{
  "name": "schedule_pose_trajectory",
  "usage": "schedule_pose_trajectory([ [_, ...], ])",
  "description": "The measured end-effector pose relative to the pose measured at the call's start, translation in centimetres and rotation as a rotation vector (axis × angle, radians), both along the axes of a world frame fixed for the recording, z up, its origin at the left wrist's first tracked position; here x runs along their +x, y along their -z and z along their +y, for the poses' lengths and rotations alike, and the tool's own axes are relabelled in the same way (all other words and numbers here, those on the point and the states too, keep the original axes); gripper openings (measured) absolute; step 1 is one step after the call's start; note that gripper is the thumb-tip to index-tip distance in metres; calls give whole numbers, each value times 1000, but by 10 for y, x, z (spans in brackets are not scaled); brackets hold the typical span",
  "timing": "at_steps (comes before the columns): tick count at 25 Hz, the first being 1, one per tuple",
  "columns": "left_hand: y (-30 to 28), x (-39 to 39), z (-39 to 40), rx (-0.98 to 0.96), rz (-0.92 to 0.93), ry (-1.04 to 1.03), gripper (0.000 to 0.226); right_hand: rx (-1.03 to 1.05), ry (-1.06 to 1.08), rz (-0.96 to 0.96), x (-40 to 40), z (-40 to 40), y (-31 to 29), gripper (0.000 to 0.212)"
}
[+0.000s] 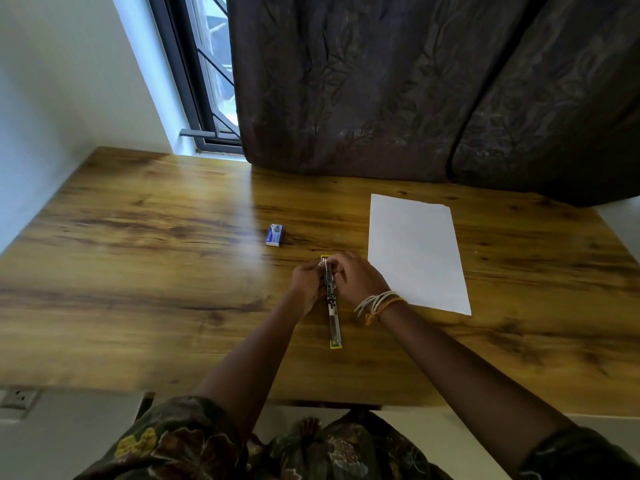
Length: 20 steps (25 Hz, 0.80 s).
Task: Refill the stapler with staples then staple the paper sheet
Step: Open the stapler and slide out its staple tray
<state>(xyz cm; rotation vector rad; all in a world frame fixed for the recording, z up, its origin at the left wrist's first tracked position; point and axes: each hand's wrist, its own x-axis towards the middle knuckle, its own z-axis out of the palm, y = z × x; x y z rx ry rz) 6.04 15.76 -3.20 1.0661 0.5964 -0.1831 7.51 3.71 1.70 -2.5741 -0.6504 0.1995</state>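
Note:
A yellow stapler (334, 323) lies flat open along the wooden table (138, 271), its metal channel facing up and its near end pointing at me. My left hand (306, 284) grips the far half from the left. My right hand (353, 277) closes over the same part from the right, fingertips at the far tip. I cannot tell whether staples sit in the channel. A small blue staple box (275, 234) rests beyond the hands, slightly left. A white paper sheet (417, 252) lies flat to the right of the hands.
A dark curtain (415, 91) hangs to the table's far edge, behind the paper. A window (204, 74) stands at the far left. A wall socket (19, 398) sits below the table's near left edge.

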Motion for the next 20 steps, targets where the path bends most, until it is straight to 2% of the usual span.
schedule_pose_trajectory([
  [5, 0, 1, -1, 45, 16, 1, 26, 70, -3, 66, 8, 4, -3, 22],
  [12, 8, 9, -3, 221, 91, -19, 21, 203, 23, 29, 0, 2, 5, 20],
  [17, 10, 12, -3, 230, 126, -52, 18, 279, -5, -15, -10, -6, 7, 22],
  [20, 9, 10, -5, 244, 127, -84, 14, 357, 31, 37, -22, -22, 17, 28],
])
